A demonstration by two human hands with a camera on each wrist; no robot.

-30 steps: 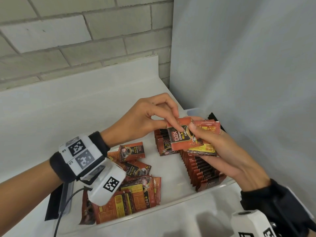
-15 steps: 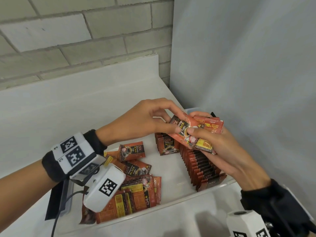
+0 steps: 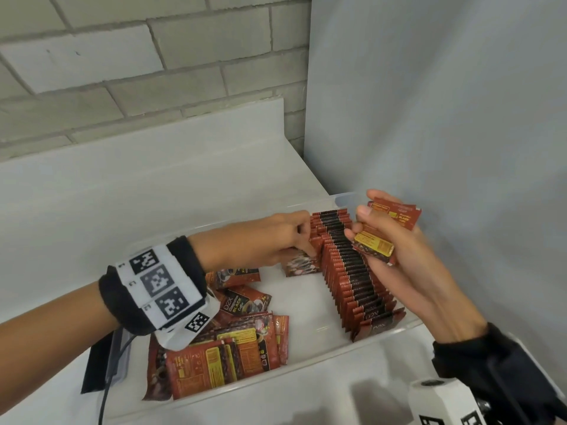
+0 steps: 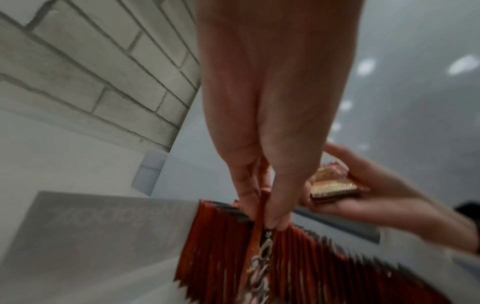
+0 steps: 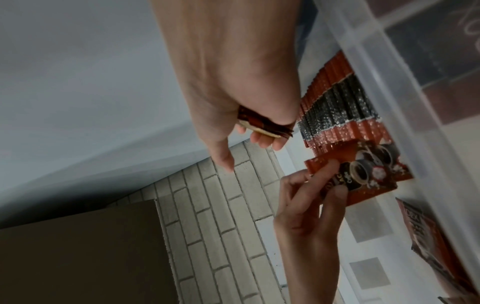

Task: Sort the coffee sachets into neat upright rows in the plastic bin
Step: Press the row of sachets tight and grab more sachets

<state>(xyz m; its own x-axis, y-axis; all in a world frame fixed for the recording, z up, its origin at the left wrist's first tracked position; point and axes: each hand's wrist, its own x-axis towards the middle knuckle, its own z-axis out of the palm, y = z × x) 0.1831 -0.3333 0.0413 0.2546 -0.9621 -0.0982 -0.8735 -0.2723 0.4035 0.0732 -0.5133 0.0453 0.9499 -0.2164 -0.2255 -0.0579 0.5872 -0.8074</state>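
Coffee sachet (image 3: pixel 302 264), red and black, upright: pinched at its top edge in the grip of the left hand (image 3: pixel 270 240), at the near end of a short row (image 3: pixel 316 237) in the plastic bin (image 3: pixel 322 360), frame centre. Long upright row (image 3: pixel 352 271) of sachets: just right of it, running from the bin's far wall to its near wall. Small stack of sachets (image 3: pixel 386 228): held above the long row in the grip of the right hand (image 3: pixel 395 256), fingers curled round it, thumb lifted off in the right wrist view. Loose sachets (image 3: pixel 233 354): lying flat and overlapping, lower left of the bin. Bin stands on a white surface (image 3: pixel 122 185); grey brick wall (image 3: pixel 138 62) in the upper left.
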